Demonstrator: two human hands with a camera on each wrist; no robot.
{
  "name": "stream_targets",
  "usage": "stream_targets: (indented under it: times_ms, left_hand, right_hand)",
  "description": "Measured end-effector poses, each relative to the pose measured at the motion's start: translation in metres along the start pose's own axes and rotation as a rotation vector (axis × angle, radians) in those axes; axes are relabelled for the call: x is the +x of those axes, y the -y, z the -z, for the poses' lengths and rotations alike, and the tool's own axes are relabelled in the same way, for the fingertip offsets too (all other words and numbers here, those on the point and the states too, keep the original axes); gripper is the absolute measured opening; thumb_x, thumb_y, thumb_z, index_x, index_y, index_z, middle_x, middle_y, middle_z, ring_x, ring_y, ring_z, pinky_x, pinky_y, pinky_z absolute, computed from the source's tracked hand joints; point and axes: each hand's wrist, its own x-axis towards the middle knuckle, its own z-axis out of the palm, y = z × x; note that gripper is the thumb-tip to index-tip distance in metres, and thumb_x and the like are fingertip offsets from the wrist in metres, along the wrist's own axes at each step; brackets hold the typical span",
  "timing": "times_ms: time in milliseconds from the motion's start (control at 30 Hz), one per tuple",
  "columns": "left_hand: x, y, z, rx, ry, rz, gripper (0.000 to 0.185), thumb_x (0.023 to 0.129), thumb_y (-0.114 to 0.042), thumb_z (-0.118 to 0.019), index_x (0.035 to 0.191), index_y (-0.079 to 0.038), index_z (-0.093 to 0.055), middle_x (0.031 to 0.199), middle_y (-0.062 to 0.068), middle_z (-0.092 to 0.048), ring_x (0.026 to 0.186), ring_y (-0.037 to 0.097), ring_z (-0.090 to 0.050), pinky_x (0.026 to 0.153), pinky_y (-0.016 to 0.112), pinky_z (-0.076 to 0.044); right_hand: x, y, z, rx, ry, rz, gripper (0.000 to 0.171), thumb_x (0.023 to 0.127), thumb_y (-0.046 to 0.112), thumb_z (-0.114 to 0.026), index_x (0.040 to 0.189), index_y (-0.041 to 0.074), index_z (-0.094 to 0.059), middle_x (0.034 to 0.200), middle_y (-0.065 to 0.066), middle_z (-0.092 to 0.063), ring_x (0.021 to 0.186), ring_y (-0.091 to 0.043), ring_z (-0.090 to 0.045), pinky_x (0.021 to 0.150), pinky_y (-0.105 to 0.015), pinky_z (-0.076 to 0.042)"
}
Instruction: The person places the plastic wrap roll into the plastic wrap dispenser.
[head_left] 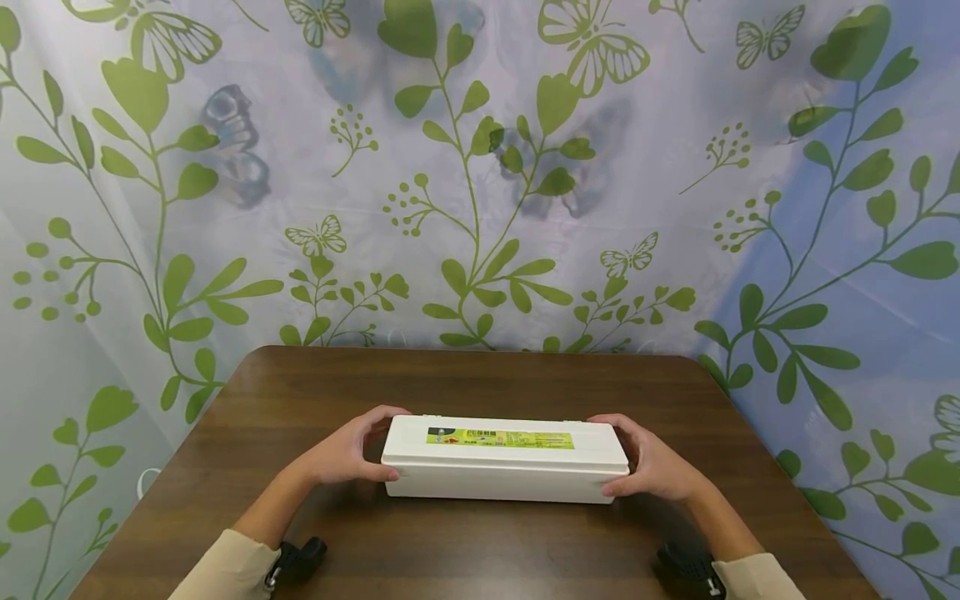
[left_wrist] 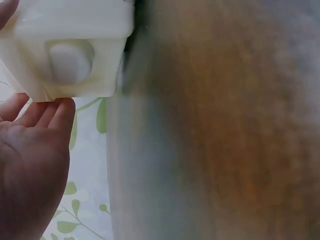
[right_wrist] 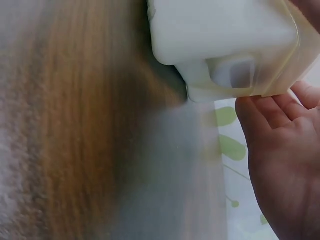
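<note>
A long white cling film dispenser box point(head_left: 498, 485) lies crosswise before me at the table's middle, its lid down. On its top runs a green and yellow printed label point(head_left: 498, 438). My left hand point(head_left: 347, 450) grips its left end, thumb at the front corner and fingers behind. The right hand point(head_left: 662, 467) holds the opposite end the same way. Each wrist view shows one box end, with a rounded recess point(left_wrist: 71, 62) on the left and a similar recess point(right_wrist: 235, 74) on the right. Whether the box's underside touches the table cannot be told.
The dark brown wooden table point(head_left: 480, 550) has rounded far corners. Behind it hangs a pale curtain point(head_left: 480, 250) with green leaves and butterflies, which also runs along both sides. Black straps point(head_left: 300, 558) sit at both wrists, by beige sleeves point(head_left: 228, 567).
</note>
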Motion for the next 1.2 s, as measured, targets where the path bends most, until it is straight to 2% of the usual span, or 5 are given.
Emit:
stream_targets:
  times_ms: [167, 333, 667, 900, 1200]
  left_hand:
    - [-0.002, 0.002, -0.004, -0.005, 0.012, -0.043, 0.086, 0.078, -0.017, -0.09, 0.147, -0.01, -0.039, 0.145, 0.01, -0.049, 0.133, 0.021, -0.051, 0.112, 0.016, -0.038]
    - [-0.003, 0.002, -0.005, 0.01, 0.007, -0.05, 0.086, 0.078, -0.018, -0.09, 0.146, -0.012, -0.039, 0.144, 0.009, -0.048, 0.132, 0.016, -0.051, 0.112, 0.014, -0.036]
    - [-0.004, 0.001, -0.005, 0.069, -0.022, -0.027, 0.088, 0.075, -0.023, -0.093, 0.146, -0.015, -0.042, 0.142, 0.002, -0.052, 0.131, 0.015, -0.053, 0.111, 0.016, -0.04]
    - [-0.004, 0.001, -0.006, 0.081, -0.043, -0.071, 0.087, 0.075, -0.02, -0.093, 0.145, -0.013, -0.044, 0.14, 0.003, -0.055, 0.129, 0.016, -0.056, 0.11, 0.017, -0.042]
    - [-0.004, 0.001, -0.007, 0.101, -0.049, -0.087, 0.085, 0.074, -0.018, -0.093, 0.144, -0.016, -0.045, 0.138, 0.0, -0.057, 0.124, 0.015, -0.058, 0.109, 0.017, -0.043]
  right_hand:
    - [-0.002, -0.001, -0.003, -0.045, -0.017, -0.007, 0.093, 0.075, 0.001, -0.087, 0.152, 0.009, -0.035, 0.139, -0.017, -0.05, 0.112, -0.019, -0.062, 0.084, -0.038, -0.06]
    - [-0.003, -0.003, -0.003, -0.082, -0.017, 0.007, 0.095, 0.075, 0.002, -0.088, 0.152, 0.008, -0.033, 0.138, -0.019, -0.048, 0.112, -0.018, -0.061, 0.083, -0.037, -0.06]
    - [-0.003, -0.003, -0.004, -0.135, -0.057, 0.022, 0.091, 0.074, 0.006, -0.09, 0.149, 0.007, -0.038, 0.136, -0.017, -0.052, 0.108, -0.018, -0.063, 0.08, -0.035, -0.06]
    - [-0.003, -0.006, -0.006, -0.128, -0.079, 0.046, 0.089, 0.073, 0.006, -0.091, 0.146, 0.009, -0.042, 0.134, -0.016, -0.054, 0.107, -0.018, -0.064, 0.079, -0.036, -0.061]
    - [-0.003, -0.01, -0.007, -0.147, -0.111, 0.091, 0.086, 0.071, 0.003, -0.091, 0.144, 0.006, -0.045, 0.131, -0.015, -0.057, 0.106, -0.016, -0.064, 0.079, -0.035, -0.06]
